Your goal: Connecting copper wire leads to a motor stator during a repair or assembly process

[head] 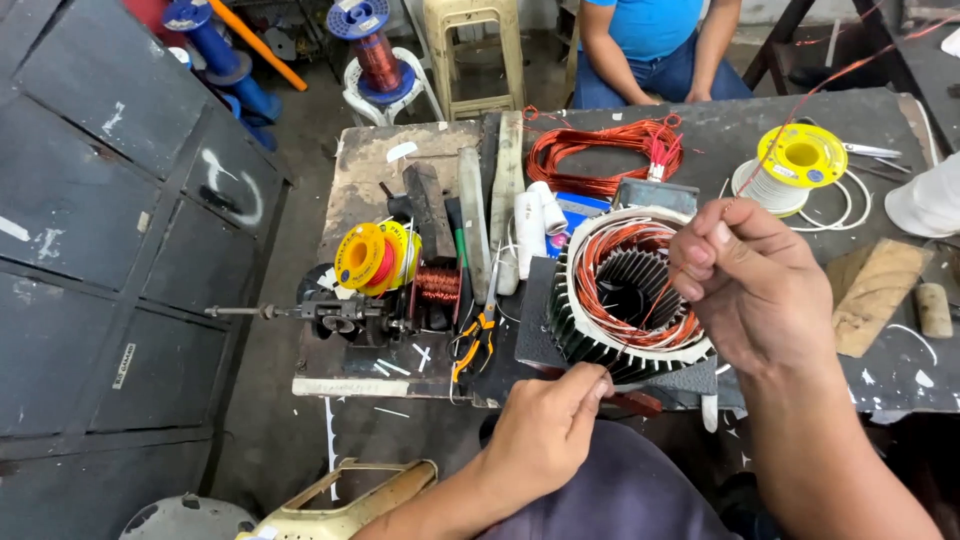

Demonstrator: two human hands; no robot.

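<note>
Both forearms are being shown bare, with no sleeves, gloves, rings or watch being worn. The left hand is being seen at lower centre, the right hand at centre right. Dark greyish-purple trousers are being worn, showing at the bottom edge.

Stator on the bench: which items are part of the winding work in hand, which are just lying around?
In hand:
stator
thin copper wire, pinched in right hand
left hand, at the stator's near edge

Lying about:
copper wire coil
yellow spool
orange-handled pliers
wooden block
yellow reels
</note>
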